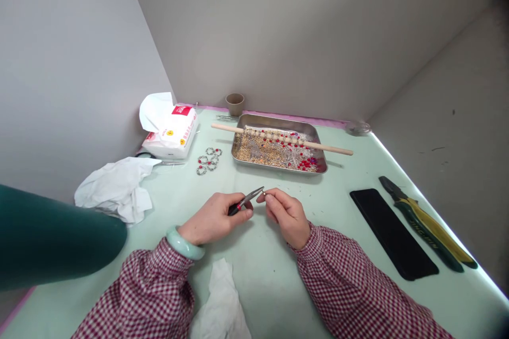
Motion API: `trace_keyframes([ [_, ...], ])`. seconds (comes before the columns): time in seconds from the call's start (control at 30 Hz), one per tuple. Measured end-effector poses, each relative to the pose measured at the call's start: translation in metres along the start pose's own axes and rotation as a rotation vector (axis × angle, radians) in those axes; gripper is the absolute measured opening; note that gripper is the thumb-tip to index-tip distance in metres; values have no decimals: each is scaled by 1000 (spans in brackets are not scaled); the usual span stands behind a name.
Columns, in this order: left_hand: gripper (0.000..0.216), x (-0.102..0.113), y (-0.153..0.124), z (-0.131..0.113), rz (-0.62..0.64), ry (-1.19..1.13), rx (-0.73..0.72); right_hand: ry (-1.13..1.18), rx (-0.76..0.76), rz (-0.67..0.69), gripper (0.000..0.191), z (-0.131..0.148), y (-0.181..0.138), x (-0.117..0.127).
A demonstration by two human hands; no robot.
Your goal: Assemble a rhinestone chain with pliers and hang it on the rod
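Note:
My left hand point(218, 216) is closed round the handles of small pliers point(251, 195), whose grey jaws point up and right. Opposite the jaw tips, my right hand point(289, 214) pinches a tiny item between thumb and forefinger; a small gold-coloured spot shows there, but its kind is too small to tell. Beyond the hands lies a metal tray point(278, 169) of gold, clear and red beads. Across its rim rests a wooden rod point(334, 149) with beaded rings around its middle. Several beaded rings point(209, 160) lie on the table left of the tray.
A tissue pack point(175, 135) and crumpled tissue point(115, 185) sit left, near a dark green cylinder point(51, 238). Another tissue point(222, 302) lies in front. A brown cup point(235, 104) stands behind. On the right are a black case point(392, 233) and large yellow-green pliers point(429, 225).

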State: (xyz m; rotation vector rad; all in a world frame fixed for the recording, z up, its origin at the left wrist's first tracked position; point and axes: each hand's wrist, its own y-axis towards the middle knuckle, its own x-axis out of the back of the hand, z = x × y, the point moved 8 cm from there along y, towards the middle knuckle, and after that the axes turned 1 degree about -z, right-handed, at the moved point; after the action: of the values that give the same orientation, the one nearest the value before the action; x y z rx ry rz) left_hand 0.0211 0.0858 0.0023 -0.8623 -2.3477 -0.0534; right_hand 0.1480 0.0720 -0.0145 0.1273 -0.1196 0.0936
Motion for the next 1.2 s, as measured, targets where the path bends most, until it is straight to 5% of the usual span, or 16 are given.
trace_keyframes([
  [0.67,22,-1,-2,-2,30,32,-34,711,-366,299,22,-16,1,-26],
  [0.93,22,0,1,2,-60,37,20,736,-379,217,21,-13,2,-28],
  [1.2,24,0,1,5,-8,-36,32,392,-217,83,24,-12,4,-11],
])
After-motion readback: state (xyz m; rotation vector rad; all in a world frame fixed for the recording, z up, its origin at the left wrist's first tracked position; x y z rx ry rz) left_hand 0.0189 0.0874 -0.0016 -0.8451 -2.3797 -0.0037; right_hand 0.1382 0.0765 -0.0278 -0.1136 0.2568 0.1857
